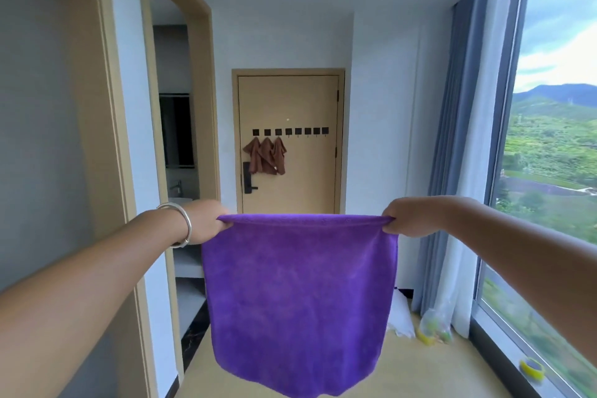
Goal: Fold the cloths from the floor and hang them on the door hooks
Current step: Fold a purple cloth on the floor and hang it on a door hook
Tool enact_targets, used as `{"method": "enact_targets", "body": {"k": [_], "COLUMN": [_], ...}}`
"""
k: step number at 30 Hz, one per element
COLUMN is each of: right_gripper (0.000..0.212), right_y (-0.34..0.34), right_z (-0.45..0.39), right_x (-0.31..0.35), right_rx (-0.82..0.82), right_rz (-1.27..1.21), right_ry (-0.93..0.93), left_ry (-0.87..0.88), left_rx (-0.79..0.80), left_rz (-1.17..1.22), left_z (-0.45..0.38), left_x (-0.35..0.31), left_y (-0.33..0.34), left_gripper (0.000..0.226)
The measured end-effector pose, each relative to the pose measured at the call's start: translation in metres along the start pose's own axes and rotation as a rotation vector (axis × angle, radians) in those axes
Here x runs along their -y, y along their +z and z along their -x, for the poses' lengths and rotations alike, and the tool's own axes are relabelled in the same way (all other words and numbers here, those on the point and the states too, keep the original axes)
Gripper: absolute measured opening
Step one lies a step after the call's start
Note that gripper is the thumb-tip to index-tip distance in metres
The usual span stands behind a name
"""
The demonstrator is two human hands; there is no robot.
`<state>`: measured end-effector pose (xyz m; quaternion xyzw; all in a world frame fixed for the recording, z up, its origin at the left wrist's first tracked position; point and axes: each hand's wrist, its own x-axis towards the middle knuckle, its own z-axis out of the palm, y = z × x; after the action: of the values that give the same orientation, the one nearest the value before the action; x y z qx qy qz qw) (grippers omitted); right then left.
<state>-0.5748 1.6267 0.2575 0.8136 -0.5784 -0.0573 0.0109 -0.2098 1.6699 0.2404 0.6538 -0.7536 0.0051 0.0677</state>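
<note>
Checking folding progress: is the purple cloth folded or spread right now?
Spread. The purple cloth hangs as one flat sheet, its top edge stretched between the left hand and right hand, which pinch its upper corners.

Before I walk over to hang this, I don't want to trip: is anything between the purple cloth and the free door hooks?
Nothing visible blocks the way: the purple cloth hides the floor ahead, and five door hooks hang bare.

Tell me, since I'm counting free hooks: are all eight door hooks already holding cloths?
No, only the three leftmost door hooks carry brown cloths; the other five are bare.
</note>
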Motion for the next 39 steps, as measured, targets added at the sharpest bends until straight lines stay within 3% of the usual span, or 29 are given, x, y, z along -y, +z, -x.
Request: {"method": "enact_targets", "body": {"k": [15, 22, 29, 39], "right_gripper": [0.036, 0.031, 0.029, 0.025], "right_y": [0.013, 0.015, 0.005, 0.021], "right_z": [-0.121, -0.227, -0.323, -0.431], "right_x": [0.022, -0.013, -0.067, -0.122], "right_rx": [-0.170, -0.287, -0.403, -0.392], "right_rz": [0.003, -0.005, -0.034, -0.045], "right_ry": [0.023, -0.036, -0.101, -0.079], "left_ry": [-0.158, -0.223, -0.255, -0.223], "left_rx": [-0.191, -0.190, -0.288, -0.257], "left_rz": [-0.169, -0.282, -0.313, -0.355], "left_z": [-0.071, -0.161, -0.263, -0.391], "left_x": [0.064, 0.078, 0.080, 0.093], "left_y": [0.030, 0.041, 0.045, 0.065], "left_gripper": [0.036, 0.034, 0.032, 0.030]}}
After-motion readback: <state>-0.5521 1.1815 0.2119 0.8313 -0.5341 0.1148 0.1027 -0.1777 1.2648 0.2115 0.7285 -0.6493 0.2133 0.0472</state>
